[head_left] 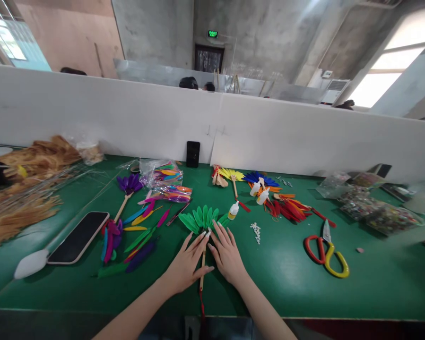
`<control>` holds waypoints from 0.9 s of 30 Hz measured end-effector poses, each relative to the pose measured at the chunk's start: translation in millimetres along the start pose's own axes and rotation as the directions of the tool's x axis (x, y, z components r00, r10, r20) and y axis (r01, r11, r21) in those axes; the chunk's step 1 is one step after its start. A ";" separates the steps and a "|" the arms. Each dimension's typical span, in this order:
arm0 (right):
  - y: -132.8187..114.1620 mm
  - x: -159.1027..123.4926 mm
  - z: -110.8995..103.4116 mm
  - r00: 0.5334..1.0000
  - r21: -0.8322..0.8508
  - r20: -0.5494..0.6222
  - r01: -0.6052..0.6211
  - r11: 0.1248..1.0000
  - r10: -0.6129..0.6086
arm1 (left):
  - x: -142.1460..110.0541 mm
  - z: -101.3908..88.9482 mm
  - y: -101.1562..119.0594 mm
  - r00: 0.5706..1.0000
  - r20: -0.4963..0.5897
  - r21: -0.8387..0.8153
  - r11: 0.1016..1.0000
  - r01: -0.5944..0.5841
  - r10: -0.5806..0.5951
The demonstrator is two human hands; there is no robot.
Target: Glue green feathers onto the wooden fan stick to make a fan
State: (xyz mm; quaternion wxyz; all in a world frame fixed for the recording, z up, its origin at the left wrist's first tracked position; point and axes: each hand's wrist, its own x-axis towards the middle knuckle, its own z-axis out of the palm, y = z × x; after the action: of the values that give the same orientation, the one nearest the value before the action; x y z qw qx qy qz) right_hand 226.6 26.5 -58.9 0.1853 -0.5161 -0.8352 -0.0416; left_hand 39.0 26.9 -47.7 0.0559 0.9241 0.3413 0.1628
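Note:
A fan of green feathers (201, 218) on a thin wooden stick (202, 276) lies on the green table (279, 283) right in front of me. My left hand (186, 264) rests flat beside the stick on its left, fingers stretched out toward the feathers' base. On the stick's right lies my right hand (226, 252), fingers spread, fingertips at the lower edge of the feathers. Both hands press on the fan and hold nothing. A small glue bottle (233, 210) stands just beyond the right hand.
Loose coloured feathers (136, 236) and a phone (78, 236) lie to the left, with straw bundles (17, 198) further left. Red and yellow scissors (325, 252), white beads (255, 231), finished feather fans (262, 186) and bags of sequins (371, 208) are to the right. A white partition (212, 127) closes the back.

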 end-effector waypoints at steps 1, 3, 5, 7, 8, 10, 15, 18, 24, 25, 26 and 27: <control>-0.2 0.0 -0.4 1.000 -0.003 0.002 0.001 1.000 -0.001 | -0.3 0.0 0.0 1.000 0.001 -0.005 1.000 0.003 -0.003; -0.8 -0.1 -1.6 1.000 -0.004 -0.002 0.007 1.000 -0.007 | -0.9 -0.2 0.1 1.000 0.004 -0.018 1.000 0.008 -0.007; -1.4 -0.3 -3.1 1.000 0.001 -0.013 0.020 1.000 -0.020 | -1.3 -1.0 0.2 1.000 0.012 -0.042 0.999 0.016 -0.015; -1.9 -0.6 -4.2 0.999 0.010 -0.026 0.029 1.000 -0.029 | -1.1 -2.7 0.4 0.999 0.024 -0.080 0.996 0.033 -0.031; -2.1 -0.7 -4.6 0.999 0.014 -0.032 0.030 0.999 -0.029 | -0.8 -3.9 0.5 0.999 0.033 -0.104 0.994 0.045 -0.042; -2.2 -1.0 -4.7 0.999 0.013 -0.036 0.027 1.000 -0.027 | 0.2 -6.7 0.8 0.997 0.052 -0.152 0.986 0.071 -0.064; -2.1 -1.4 -2.4 0.999 -0.001 -0.023 0.026 1.000 -0.026 | 2.9 -13.4 1.4 0.992 0.066 -0.283 0.951 0.125 -0.111; -2.3 -1.5 -0.5 0.999 -0.002 -0.026 0.020 1.000 -0.020 | 4.1 -16.4 1.6 0.982 0.090 -0.403 0.895 0.190 -0.168; -2.9 -1.7 -0.8 0.998 -0.002 -0.063 0.027 1.000 -0.027 | 4.1 -10.6 0.5 0.963 0.098 -0.580 0.773 0.259 -0.250; -3.2 -1.6 -1.7 0.997 -0.006 -0.068 0.030 1.000 -0.030 | 4.1 -7.8 -0.1 0.961 0.082 -0.609 0.750 0.258 -0.264; -3.6 -1.6 -2.7 0.997 -0.010 -0.072 0.032 0.999 -0.033 | 4.2 -5.0 -0.9 0.958 0.068 -0.639 0.725 0.257 -0.280; -4.1 -1.5 -3.9 0.997 -0.014 -0.073 0.034 0.999 -0.035 | 4.5 -2.5 -1.8 0.954 0.056 -0.663 0.703 0.257 -0.295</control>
State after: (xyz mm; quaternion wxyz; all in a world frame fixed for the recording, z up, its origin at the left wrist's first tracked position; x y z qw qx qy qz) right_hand 224.7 22.3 -55.3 0.2119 -0.5008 -0.8364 -0.0692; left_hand 40.3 31.2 -44.6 0.3949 0.7770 0.3968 0.2881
